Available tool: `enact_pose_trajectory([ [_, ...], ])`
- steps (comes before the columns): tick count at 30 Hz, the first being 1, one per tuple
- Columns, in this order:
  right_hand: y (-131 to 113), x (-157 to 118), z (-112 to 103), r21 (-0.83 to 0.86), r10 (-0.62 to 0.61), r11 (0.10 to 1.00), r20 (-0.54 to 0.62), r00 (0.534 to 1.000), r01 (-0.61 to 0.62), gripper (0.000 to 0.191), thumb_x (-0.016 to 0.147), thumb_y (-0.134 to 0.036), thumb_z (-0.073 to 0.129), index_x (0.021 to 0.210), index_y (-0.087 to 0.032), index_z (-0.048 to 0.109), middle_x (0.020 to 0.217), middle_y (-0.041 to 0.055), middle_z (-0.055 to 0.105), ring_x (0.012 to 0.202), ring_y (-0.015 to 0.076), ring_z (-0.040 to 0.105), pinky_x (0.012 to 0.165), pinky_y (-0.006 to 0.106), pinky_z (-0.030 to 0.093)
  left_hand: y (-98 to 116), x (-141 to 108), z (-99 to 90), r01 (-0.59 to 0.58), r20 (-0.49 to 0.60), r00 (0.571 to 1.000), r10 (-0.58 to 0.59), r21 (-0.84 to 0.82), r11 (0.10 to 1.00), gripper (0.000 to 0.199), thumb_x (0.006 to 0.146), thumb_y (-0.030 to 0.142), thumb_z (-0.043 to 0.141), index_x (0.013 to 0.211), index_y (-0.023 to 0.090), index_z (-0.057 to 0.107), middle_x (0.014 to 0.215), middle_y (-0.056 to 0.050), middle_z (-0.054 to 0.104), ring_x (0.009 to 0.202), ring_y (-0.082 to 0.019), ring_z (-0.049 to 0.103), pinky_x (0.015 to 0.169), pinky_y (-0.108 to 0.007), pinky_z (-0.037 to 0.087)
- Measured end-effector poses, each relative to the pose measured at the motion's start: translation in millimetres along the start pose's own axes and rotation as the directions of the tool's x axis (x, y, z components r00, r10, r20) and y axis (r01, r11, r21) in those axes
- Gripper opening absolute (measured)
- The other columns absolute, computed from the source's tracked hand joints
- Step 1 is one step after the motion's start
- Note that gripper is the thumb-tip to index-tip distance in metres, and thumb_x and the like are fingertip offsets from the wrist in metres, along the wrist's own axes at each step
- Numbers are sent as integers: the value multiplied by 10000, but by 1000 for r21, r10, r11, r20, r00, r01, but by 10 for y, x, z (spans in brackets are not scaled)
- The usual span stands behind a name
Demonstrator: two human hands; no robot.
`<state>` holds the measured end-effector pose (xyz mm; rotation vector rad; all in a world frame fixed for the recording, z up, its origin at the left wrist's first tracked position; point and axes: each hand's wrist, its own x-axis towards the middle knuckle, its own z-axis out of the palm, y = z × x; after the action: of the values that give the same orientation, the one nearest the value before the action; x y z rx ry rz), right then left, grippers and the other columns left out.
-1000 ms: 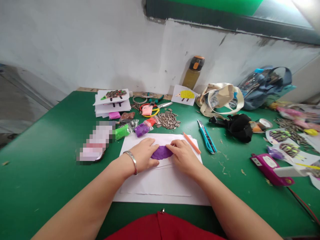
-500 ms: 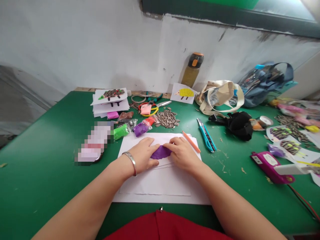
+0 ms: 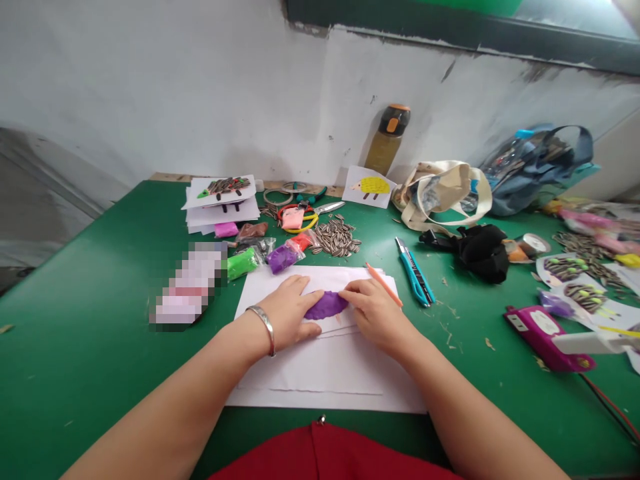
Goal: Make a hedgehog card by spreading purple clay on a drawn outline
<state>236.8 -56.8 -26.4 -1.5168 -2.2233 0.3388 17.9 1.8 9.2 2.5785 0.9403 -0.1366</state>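
Observation:
A flattened lump of purple modelling clay lies on a stack of white paper. My left hand, with a silver bangle on its wrist, rests flat against the clay's left side. My right hand is at the clay's right end, its fingertips touching the edge. Neither hand grips the clay. An orange pencil-like stick lies on the paper just beyond my right hand.
Sunflower seeds, clay packets and a blue utility knife lie on the green table beyond the paper. Seed-decorated paper crafts and a magenta device are to the right. A pixelated patch is to the left.
My right hand has slid slightly right and away, leaving more of the purple clay showing. The view has shifted a little.

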Motion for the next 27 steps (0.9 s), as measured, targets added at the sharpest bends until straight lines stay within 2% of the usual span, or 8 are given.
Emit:
enact_pose_trajectory([
  [4, -8, 12, -2, -18, -2, 1000, 12, 1000, 2, 427, 802, -25, 435, 1090, -200, 696, 1040, 85, 650, 970, 220, 547, 899, 427, 473, 14, 12, -2, 5, 5, 1000, -5, 15, 1000, 608, 797, 421, 656, 1335, 182, 501, 1305, -156, 439, 1227, -335, 388, 1064, -463, 324],
  [9, 26, -37, -80, 58, 0, 998, 15, 1000, -1, 519, 774, 6, 412, 1168, -230, 654, 1119, 75, 620, 1039, 204, 573, 927, 434, 474, 10, 12, -6, -3, -4, 1000, 3, 13, 1000, 586, 795, 414, 653, 1321, 203, 506, 1266, -138, 460, 1197, -323, 406, 1045, -459, 345],
  [13, -35, -80, -130, 57, -34, 998, 107, 994, 28, 430, 808, -11, 429, 1071, -217, 700, 1116, 91, 634, 1051, 222, 567, 892, 419, 496, 13, 11, -13, -4, 0, 1000, 4, 11, 1000, 597, 793, 412, 657, 1322, 173, 515, 1275, -157, 451, 1200, -334, 402, 1050, -462, 340],
  [17, -54, -79, -171, 49, -56, 998, 128, 990, 50, 413, 818, -6, 433, 1051, -210, 706, 1109, 95, 643, 1049, 222, 567, 907, 420, 492, 12, 14, -4, -2, -7, 1000, 2, 14, 1000, 599, 788, 405, 661, 1322, 176, 518, 1256, -151, 468, 1190, -330, 415, 1042, -459, 354],
  [19, -29, -79, -205, 67, -78, 995, 113, 991, 71, 423, 813, -3, 436, 1074, -209, 698, 1103, 89, 643, 1047, 216, 577, 982, 457, 451, 7, 15, 4, 3, -19, 1000, -2, 23, 1000, 601, 784, 407, 662, 1328, 198, 511, 1270, -137, 469, 1200, -327, 411, 1040, -456, 361],
  [23, 12, -90, -257, 50, -121, 992, 94, 988, 116, 434, 826, 0, 427, 1077, -235, 693, 1122, 71, 635, 1052, 209, 588, 1114, 555, 283, 8, 13, 5, 6, -14, 1000, -5, 33, 999, 597, 785, 402, 660, 1329, 205, 511, 1284, -133, 471, 1204, -328, 414, 1036, -459, 368],
  [27, 3, -92, -254, 24, -120, 993, 153, 981, 118, 368, 841, -27, 459, 1011, -233, 712, 1108, 67, 648, 1018, 213, 591, 1057, 520, 378, 21, 14, -8, 8, -3, 1000, -8, 38, 999, 599, 789, 399, 658, 1331, 184, 516, 1273, -147, 474, 1191, -329, 423, 1034, -461, 368],
])
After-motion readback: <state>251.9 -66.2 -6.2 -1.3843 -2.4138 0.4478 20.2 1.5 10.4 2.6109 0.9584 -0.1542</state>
